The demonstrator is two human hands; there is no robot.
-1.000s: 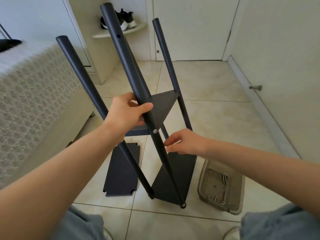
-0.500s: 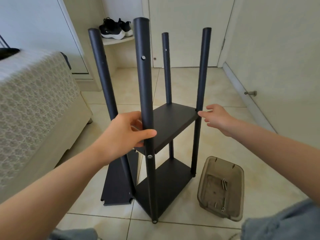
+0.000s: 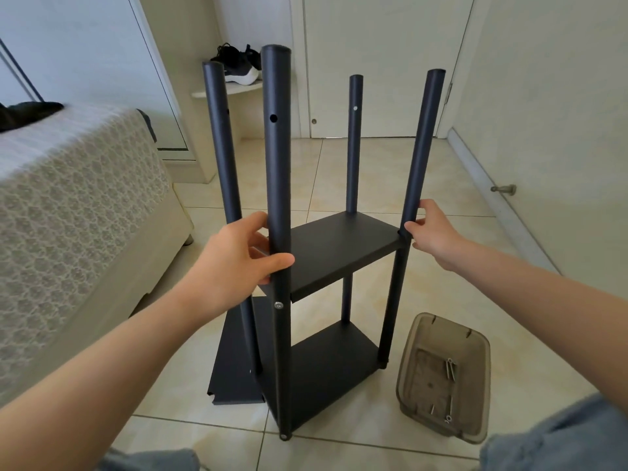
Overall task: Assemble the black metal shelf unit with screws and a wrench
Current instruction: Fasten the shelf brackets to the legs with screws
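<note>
**Shelf unit upright, both hands on its posts.** Your left hand [image 3: 234, 263] grips the near post [image 3: 277, 164] of the black shelf unit [image 3: 319, 266], with the fingers and thumb wrapped round the tube just above the upper shelf [image 3: 353, 236]. Your right hand [image 3: 433, 232] takes the right post [image 3: 421, 147] at the level of that shelf, thumb and fingers closed on the tube.

The unit stands upright on the tiled floor [image 3: 441, 300]. Its four posts rise well above the two fitted shelves, and the lower shelf [image 3: 326, 379] sits close to the floor. A silver screw head [image 3: 278, 304] shows on the near post just below your left hand, and an open hole [image 3: 273, 117] shows near that post's top.

A loose black panel [image 3: 234, 362] lies flat on the floor to the left of the unit, partly hidden behind its posts. To the right, near the unit but apart from it, a smoky plastic tray [image 3: 404, 379] sits on the floor with several screws [image 3: 450, 368] inside.

A bed with a patterned cover [image 3: 68, 198] fills the left side. Dark shoes [image 3: 238, 68] rest on a corner ledge [image 3: 238, 90] beside the closed door [image 3: 373, 62] beyond.
</note>
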